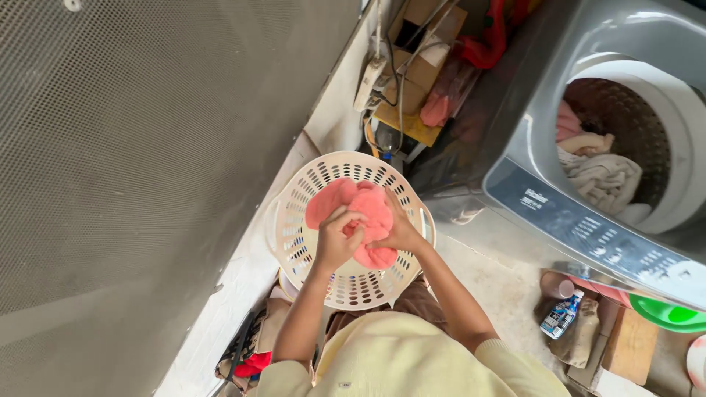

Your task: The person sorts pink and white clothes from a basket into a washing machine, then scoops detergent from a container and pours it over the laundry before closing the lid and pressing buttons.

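A pink cloth [358, 211] is bunched over a round cream laundry basket [294, 235] with perforated walls, which stands on the floor in front of me. My left hand [337, 239] grips the cloth's lower left part with closed fingers. Just beside it, my right hand [398, 231] holds the cloth's right side. Both forearms reach forward from pale yellow sleeves. Apart from the cloth, the basket's inside looks bare.
A grey top-loading washing machine [588, 213] stands at the right, lid open, with white and pink laundry [599, 176] in its drum. A dark mesh screen [147, 147] fills the left. Cardboard boxes, a power strip [370, 82] with cables, a small bottle [562, 314] and a green tub [669, 315] lie about.
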